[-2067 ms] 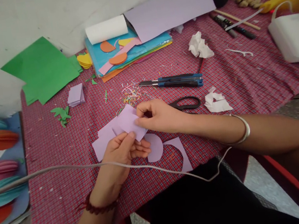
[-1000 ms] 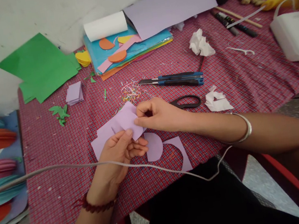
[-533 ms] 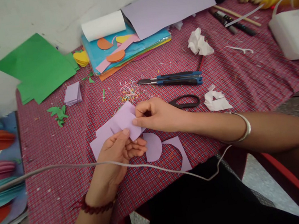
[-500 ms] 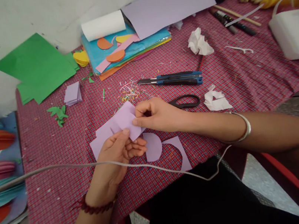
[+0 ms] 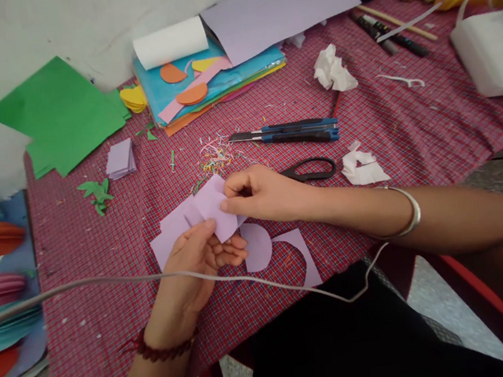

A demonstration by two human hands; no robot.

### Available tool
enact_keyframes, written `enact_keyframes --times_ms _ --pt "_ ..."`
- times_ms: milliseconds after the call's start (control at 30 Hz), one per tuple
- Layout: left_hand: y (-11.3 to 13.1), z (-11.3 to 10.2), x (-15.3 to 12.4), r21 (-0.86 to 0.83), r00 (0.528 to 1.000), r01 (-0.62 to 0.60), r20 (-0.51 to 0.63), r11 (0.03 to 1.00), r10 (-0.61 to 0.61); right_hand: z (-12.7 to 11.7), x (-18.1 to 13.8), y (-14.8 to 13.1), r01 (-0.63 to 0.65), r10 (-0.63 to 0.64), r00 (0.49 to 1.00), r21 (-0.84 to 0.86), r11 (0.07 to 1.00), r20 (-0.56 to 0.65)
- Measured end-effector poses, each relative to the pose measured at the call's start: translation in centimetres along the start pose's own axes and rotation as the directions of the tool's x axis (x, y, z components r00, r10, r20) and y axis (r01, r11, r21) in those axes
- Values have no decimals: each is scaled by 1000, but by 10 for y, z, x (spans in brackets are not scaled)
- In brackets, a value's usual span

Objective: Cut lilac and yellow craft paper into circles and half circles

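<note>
- state of the hands?
- left hand pinches the lilac square at its lower left edge; right hand, narrow, grips its right side.
- where is the square?
- above the table, toward the near edge; single or stacked, cannot tell.
- items nearby?
- half-disc and offcut by the near edge, scissors beside the right hand, green sheets at the far left corner.

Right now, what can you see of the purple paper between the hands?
The purple paper is small, plain and matte, with a pointed upper corner, held over the checked tablecloth. The right hand pinches its right side; the left hand has its thumb at the lower left. Other purple pieces show beside it. Layer count is unclear.
</note>
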State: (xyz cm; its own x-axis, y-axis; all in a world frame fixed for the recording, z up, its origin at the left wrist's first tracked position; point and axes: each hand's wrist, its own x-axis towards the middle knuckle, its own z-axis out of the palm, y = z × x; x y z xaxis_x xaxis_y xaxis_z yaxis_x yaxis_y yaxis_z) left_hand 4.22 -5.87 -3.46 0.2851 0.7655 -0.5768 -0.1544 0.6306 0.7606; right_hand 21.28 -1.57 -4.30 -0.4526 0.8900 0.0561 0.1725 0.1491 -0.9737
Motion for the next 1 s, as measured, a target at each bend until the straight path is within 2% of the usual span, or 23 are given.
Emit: enact_keyframes --times_ms 100,400,633,1000 --pt "2 2 -1 27 1000 20 11 999 -21 -1 1 0 -27 27 1000 31 999 10" --pt "5 6 -4 48 996 72 -59 996 -69 -2 2 -2 -86 87 996 65 994 -12" --pt "4 3 -3 17 1000 -4 -6 1000 4 -4 2 1 -85 87 996 102 991 -16" --pt "2 6 -3 58 995 -70 -63 996 74 -4 2 2 -59 61 998 64 996 -31"
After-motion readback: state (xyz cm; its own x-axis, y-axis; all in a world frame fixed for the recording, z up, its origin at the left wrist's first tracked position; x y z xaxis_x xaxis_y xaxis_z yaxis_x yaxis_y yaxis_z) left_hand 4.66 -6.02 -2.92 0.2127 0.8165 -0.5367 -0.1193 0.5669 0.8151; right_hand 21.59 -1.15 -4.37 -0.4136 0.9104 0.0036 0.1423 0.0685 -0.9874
